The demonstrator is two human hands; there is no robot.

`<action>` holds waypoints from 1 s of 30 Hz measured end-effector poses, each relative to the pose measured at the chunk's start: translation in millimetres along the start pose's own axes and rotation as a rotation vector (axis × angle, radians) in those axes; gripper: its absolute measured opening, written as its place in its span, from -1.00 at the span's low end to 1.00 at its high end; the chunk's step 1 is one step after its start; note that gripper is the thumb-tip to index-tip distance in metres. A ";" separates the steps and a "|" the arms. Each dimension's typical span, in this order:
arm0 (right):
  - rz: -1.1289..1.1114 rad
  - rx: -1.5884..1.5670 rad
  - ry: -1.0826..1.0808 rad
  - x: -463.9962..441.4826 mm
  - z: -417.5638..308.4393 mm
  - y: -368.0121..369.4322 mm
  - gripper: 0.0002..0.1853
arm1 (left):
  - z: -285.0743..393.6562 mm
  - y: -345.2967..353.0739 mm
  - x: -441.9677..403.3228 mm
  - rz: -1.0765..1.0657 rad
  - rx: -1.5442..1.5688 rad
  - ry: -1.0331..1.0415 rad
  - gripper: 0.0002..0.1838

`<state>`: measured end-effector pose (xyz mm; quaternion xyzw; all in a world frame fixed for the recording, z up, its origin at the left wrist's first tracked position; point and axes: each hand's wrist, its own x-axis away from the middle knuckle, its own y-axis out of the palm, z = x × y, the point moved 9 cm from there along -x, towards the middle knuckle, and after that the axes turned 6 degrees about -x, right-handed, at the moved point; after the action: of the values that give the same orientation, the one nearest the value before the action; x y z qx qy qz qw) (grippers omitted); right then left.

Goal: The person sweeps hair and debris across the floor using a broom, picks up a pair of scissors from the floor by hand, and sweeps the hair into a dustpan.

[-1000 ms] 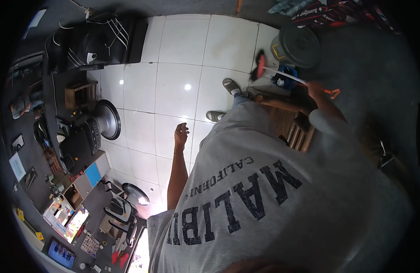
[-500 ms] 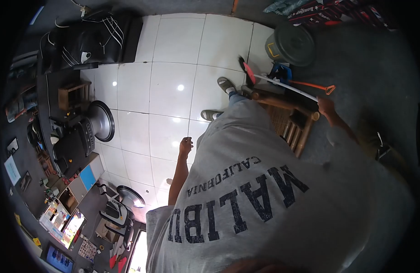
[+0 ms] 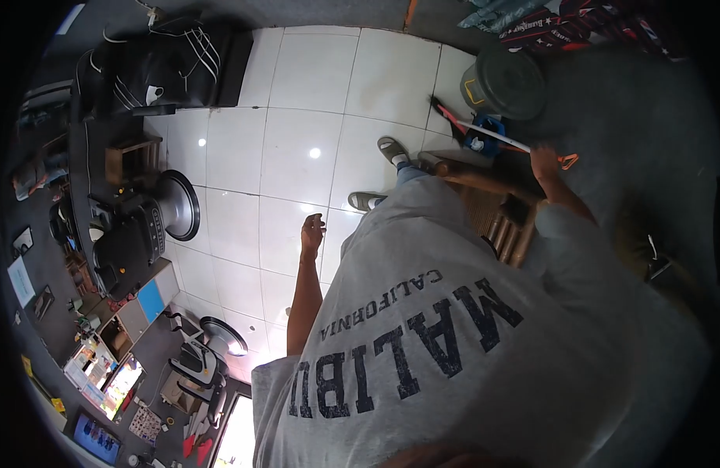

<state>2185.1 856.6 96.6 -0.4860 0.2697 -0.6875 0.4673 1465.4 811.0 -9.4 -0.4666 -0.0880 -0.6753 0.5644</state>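
Observation:
My right hand (image 3: 544, 161) is wrapped round the white handle of a broom (image 3: 496, 134). The broom has a red head with dark bristles, low over the tiles. Close by, a blue dustpan (image 3: 492, 125) lies beside a grey lidded bin (image 3: 504, 82); an orange handle (image 3: 568, 161) shows just past my right hand. My left hand (image 3: 313, 234) hangs over the tiled floor, its fingers loosely bent and partly apart, with nothing seen in it.
A bamboo bench (image 3: 477, 195) stands against my right side. Barber chairs (image 3: 141, 234) and a counter (image 3: 133, 312) line the left. A black padded seat with cables (image 3: 165, 74) is at the far left. White tiles (image 3: 297, 70) spread ahead.
My right hand has moved up and left in view, and the broom head has shifted right, closer to the dustpan and bin. My left hand has risen slightly.

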 end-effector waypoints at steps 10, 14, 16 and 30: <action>-0.047 -0.489 0.071 5.3 -25.0 -13.7 -0.54 | -54.1 37.3 11.3 -0.098 -0.027 -0.174 -0.64; -0.260 -0.579 0.240 -45.1 -57.4 12.7 -0.51 | -57.8 24.2 21.7 -0.105 -0.042 -0.274 -0.67; -0.388 -0.617 0.353 -59.7 -58.5 40.8 -0.54 | -48.5 14.0 18.9 -0.091 -0.044 -0.274 -0.66; -0.191 -0.496 0.277 92.4 72.5 50.9 -0.69 | 54.3 26.5 -21.7 0.042 0.064 -0.004 -0.59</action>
<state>2262.8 757.9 120.8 -0.5100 0.4436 -0.7013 0.2264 1515.0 851.6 -6.3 -0.4514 -0.1008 -0.6593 0.5929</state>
